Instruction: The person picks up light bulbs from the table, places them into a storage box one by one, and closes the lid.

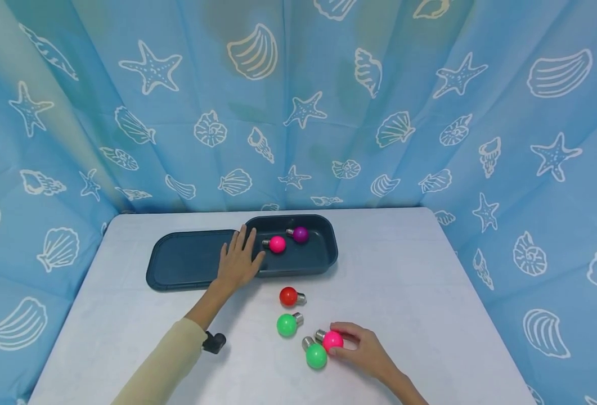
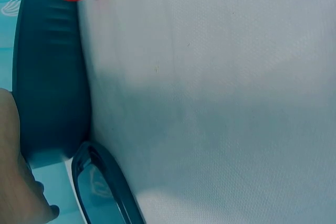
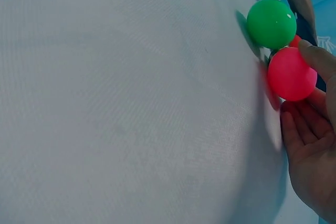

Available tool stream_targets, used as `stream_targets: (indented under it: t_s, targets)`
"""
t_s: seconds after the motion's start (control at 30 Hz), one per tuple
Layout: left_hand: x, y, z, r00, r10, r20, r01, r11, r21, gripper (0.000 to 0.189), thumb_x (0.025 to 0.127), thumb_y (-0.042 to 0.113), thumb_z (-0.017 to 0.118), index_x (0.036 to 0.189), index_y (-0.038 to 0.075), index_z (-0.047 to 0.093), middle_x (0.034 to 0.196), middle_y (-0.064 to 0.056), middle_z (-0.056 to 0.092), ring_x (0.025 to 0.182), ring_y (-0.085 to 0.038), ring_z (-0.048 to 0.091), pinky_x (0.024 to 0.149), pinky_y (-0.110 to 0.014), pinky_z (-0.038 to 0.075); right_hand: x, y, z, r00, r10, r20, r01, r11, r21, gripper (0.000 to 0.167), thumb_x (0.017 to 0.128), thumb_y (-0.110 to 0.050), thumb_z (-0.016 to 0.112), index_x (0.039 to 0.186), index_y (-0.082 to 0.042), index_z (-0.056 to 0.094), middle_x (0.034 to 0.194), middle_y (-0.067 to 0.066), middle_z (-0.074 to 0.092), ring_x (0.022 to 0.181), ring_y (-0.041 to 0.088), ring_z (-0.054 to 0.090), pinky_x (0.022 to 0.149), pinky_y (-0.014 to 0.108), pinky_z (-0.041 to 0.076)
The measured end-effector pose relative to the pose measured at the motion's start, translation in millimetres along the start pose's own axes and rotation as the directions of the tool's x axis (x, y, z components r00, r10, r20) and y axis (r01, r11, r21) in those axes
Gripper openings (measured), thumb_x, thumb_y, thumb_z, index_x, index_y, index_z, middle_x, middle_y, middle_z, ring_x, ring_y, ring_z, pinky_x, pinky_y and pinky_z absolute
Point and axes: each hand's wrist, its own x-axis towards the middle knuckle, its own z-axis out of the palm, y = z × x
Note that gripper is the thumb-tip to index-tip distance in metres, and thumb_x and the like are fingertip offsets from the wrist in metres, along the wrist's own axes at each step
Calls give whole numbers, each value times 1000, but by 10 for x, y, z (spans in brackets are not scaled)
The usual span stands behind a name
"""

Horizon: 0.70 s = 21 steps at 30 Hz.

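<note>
One pink bulb [image 1: 333, 341], pinched by the right hand [image 1: 363, 350], looks light and slippery, best held softly round its ball, while the left hand [image 1: 238, 263] has straight fingers.

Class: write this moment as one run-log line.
left hand: at left end of tray | right hand: pinching pink bulb | in tray: second pink bulb, purple bulb | on table: red bulb, two green bulbs

Left hand [image 1: 237, 266] extends forward, its 4 fingers [image 1: 250, 238] straight; right hand [image 1: 369, 350] lies nearer, fingers curved opposite the thumb [image 1: 342, 353].
</note>
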Motion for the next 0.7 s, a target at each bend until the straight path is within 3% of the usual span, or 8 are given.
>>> stream_targets:
  t_s: [0.27,0.47,0.7]
  targets:
    - [-18,12,-29,1000,3,-5,-3,1000,-20,70,105,43,43,161,9,17,165,-18,8,149,-40,13,116,-62,15,44,-20,-46,1000,-4,9,4,1000,-9,47,85,-23,82,125,-5,68,123,8,67,118,30,61,96,31,51]
    - [-22,0,-23,1000,2,-4,-2,1000,-15,70,106,43,42,161,9,17,165,-18,8,149,-39,13,116,-62,15,108,-53,-121,999,-6,-38,4,999,-50,46,84,-18,82,125,-5,68,124,11,66,114,31,63,93,33,53]
    - [-8,1,-5,1000,-5,1,5,1000,-10,70,106,43,41,161,9,16,166,-17,7,150,-39,12,116,-62,14,210,-131,-249,1000,-19,-25,19,1000,-1,46,85,-8,79,128,2,64,126,18,64,115,35,61,95,36,52]
